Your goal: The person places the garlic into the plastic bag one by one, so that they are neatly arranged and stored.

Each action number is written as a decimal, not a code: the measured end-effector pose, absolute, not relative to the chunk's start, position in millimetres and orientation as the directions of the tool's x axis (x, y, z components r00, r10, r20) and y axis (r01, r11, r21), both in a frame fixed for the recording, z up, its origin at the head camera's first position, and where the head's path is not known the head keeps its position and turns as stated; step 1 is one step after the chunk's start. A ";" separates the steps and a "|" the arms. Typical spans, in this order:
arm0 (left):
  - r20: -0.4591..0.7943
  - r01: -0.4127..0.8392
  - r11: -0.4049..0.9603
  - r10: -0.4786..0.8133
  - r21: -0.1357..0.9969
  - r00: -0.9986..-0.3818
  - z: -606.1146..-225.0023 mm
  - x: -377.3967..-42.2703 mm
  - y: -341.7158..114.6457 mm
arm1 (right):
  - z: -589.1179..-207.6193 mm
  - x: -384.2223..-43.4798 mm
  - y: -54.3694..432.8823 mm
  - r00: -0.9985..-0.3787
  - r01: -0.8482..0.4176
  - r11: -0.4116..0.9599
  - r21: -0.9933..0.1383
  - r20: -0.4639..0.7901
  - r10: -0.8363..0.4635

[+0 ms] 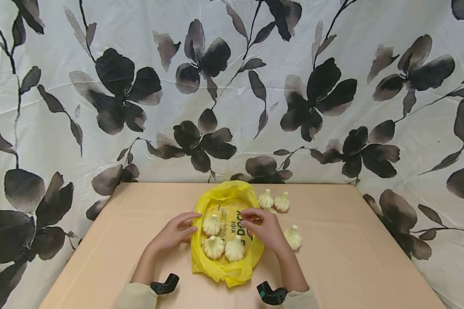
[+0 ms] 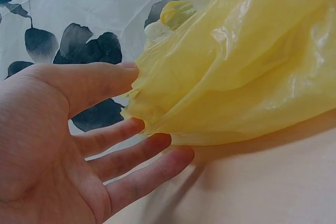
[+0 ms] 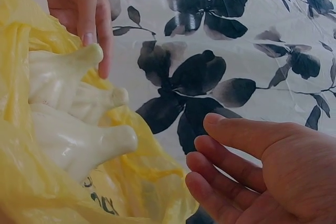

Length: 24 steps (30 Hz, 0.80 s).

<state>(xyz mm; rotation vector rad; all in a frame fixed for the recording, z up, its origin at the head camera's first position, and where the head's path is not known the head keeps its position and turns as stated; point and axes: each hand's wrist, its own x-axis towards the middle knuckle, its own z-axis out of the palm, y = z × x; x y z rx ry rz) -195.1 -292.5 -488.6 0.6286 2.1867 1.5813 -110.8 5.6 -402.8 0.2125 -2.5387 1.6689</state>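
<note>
Three garlic bulbs [image 1: 214, 247] sit in a yellow plastic bag [image 1: 232, 274]; left hand [image 1: 173, 232], grip loosely spread, touches its side; right hand [image 1: 267, 228], grip relaxed, by its rim

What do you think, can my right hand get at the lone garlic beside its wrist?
Probably yes: the right hand looks empty, and the lone garlic lies on the table, outside the bag, with nothing seen on top.
</note>
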 end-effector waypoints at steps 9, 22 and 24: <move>-0.036 0.142 0.267 0.565 0.953 -0.824 -488.8 -202.3 -292.9 | -413.6 -117.6 13.1 -0.988 -0.143 0.397 -0.906 0.156 0.000; -0.039 0.136 0.256 0.577 0.957 -0.816 -487.6 -209.5 -295.1 | -435.5 -127.9 29.8 -0.980 -0.166 0.414 -0.895 0.195 0.028; -0.038 0.136 0.254 0.580 0.957 -0.814 -487.9 -211.3 -295.4 | -434.8 -127.9 30.9 -0.980 -0.165 0.419 -0.893 0.196 0.031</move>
